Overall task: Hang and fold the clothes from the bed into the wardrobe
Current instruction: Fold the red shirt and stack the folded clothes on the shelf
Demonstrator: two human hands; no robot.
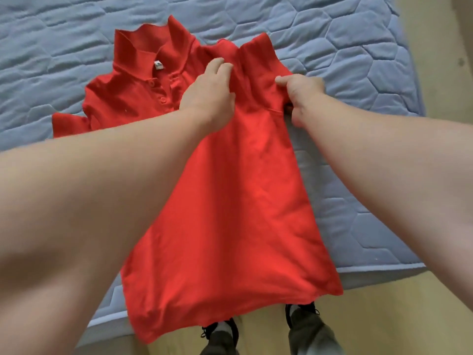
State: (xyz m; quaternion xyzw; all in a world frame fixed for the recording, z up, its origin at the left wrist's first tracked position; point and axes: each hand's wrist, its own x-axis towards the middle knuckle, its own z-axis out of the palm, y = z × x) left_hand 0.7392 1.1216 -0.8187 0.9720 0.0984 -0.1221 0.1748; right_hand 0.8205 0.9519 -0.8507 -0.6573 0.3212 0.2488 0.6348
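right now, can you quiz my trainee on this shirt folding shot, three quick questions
1. True or false: the red knit polo shirt lies on the blue quilted mattress with its collar at the far end from the person.
2. Fill in: the shirt's hem hangs past the mattress's near ____.
3. The right grip pinches the shirt at: A) the collar B) the hem C) the folded side by the sleeve.
Key: 1 true; 2 edge; 3 C.
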